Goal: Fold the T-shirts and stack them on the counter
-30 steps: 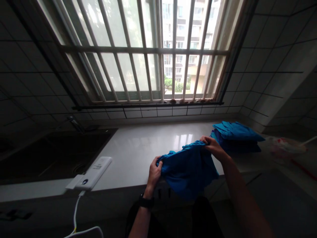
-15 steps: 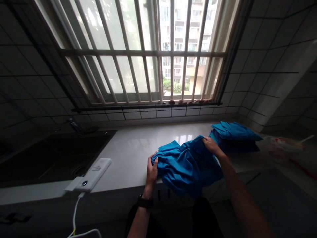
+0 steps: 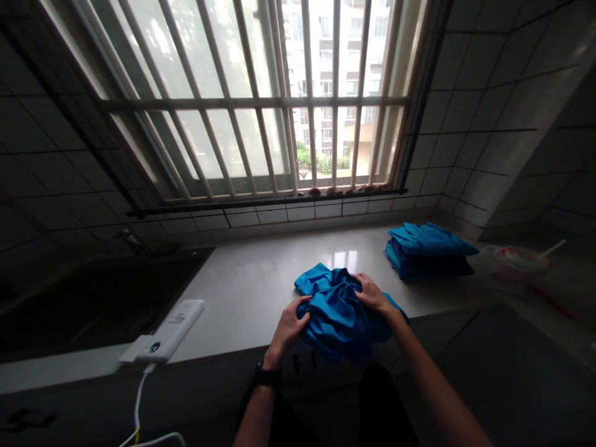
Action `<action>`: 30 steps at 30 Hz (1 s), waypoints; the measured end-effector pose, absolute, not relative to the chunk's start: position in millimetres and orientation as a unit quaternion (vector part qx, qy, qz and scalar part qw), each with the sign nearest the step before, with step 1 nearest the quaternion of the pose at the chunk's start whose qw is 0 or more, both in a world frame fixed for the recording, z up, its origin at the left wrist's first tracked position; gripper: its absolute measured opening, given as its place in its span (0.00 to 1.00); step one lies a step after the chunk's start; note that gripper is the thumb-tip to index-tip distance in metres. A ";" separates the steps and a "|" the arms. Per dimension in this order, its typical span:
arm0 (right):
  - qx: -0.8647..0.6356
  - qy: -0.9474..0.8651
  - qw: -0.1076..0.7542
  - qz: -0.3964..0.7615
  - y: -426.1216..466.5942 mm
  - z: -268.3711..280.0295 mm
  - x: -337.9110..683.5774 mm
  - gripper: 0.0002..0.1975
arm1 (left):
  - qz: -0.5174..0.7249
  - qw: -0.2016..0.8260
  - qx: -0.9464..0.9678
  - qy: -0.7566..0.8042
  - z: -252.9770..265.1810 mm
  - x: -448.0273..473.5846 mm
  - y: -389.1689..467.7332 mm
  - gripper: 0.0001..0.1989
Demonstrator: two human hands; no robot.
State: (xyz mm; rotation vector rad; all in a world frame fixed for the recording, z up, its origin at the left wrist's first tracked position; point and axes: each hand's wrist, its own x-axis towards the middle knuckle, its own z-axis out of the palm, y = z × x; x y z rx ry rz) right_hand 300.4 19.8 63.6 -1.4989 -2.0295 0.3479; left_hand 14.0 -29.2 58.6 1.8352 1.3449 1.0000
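Observation:
A crumpled blue cloth (image 3: 338,310) lies bunched at the front edge of the counter, its lower folds hanging over the edge. My left hand (image 3: 292,321) grips its left side, thumb on top and fingers partly hidden in the folds. On the upper right side, my right hand (image 3: 371,292) is closed on the fabric. What garment or item the cloth is, I cannot make out. A stack of folded blue cloths (image 3: 428,248) sits farther back on the right.
A white power bank (image 3: 179,326) with a cable lies at the counter's left front edge, beside the dark sink (image 3: 93,298) and its faucet (image 3: 133,242). At the far right stands a plastic-covered bowl (image 3: 519,264). A barred window rises behind the white counter (image 3: 246,279).
My hands have come closer together, the right one moving left and down. The blue cloth is gathered into a smaller bunch between them. The view has shifted slightly.

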 end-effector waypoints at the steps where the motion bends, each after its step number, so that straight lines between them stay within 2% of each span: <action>1: -0.535 -0.777 0.290 0.162 16.5 68.1 304.8 0.12 | 0.335 0.305 0.725 0.519 66.2 10.1 -34.8 0.18; 3: -0.505 -0.784 0.303 0.195 8.1 81.6 312.8 0.10 | 0.217 0.279 0.772 0.528 85.1 -2.4 -48.1 0.15; 5: -0.498 -0.767 0.352 0.198 -1.8 101.8 316.3 0.11 | 0.106 0.263 0.793 0.540 106.8 -13.9 -60.7 0.10; 6: -0.496 -0.755 0.383 0.195 -6.8 114.1 315.3 0.11 | 0.089 0.244 0.791 0.555 117.2 -15.9 -65.5 0.08; 8: -0.485 -0.733 0.436 0.194 -15.7 140.8 306.4 0.13 | 0.154 0.193 0.779 0.577 134.0 -8.0 -70.8 0.10; 10: -0.469 -0.725 0.462 0.200 -22.0 166.2 290.0 0.14 | 0.294 0.185 0.765 0.542 141.6 14.1 -71.2 0.23; 11: -0.459 -0.728 0.466 0.203 -23.7 177.1 280.6 0.14 | 0.347 0.220 0.763 0.500 141.6 27.4 -70.3 0.29; 12: -0.450 -0.734 0.464 0.206 -24.4 186.3 271.6 0.14 | 0.372 0.267 0.764 0.456 139.4 39.7 -68.8 0.28; 14: -0.444 -0.745 0.457 0.198 -22.8 200.1 258.9 0.12 | 0.377 0.344 0.758 0.407 131.8 55.1 -64.9 0.17; 15: -0.451 -0.746 0.454 0.187 -20.8 205.1 256.8 0.12 | 0.374 0.356 0.749 0.416 128.4 56.2 -62.4 0.11; 16: -0.460 -0.747 0.448 0.172 -18.3 209.2 258.2 0.12 | 0.377 0.348 0.735 0.444 126.3 52.7 -59.6 0.09; 19: -0.473 -0.776 0.386 0.157 -10.5 219.4 281.9 0.13 | 0.425 0.248 0.675 0.549 133.4 22.2 -48.9 0.13; 24: -0.429 -0.836 0.194 0.283 -2.2 231.2 337.4 0.26 | 0.453 0.052 0.674 0.582 172.1 -28.1 -30.8 0.13; 25: -0.428 -0.837 0.169 0.296 -0.4 231.8 343.5 0.25 | 0.450 0.014 0.681 0.578 178.4 -32.2 -28.2 0.12; 27: -0.449 -0.834 0.150 0.284 4.6 230.8 348.5 0.17 | 0.446 -0.051 0.686 0.573 187.5 -35.2 -24.3 0.10; 30: -0.495 -0.821 0.202 0.199 14.8 223.9 344.4 0.06 | 0.448 -0.097 0.670 0.584 195.3 -34.3 -21.3 0.09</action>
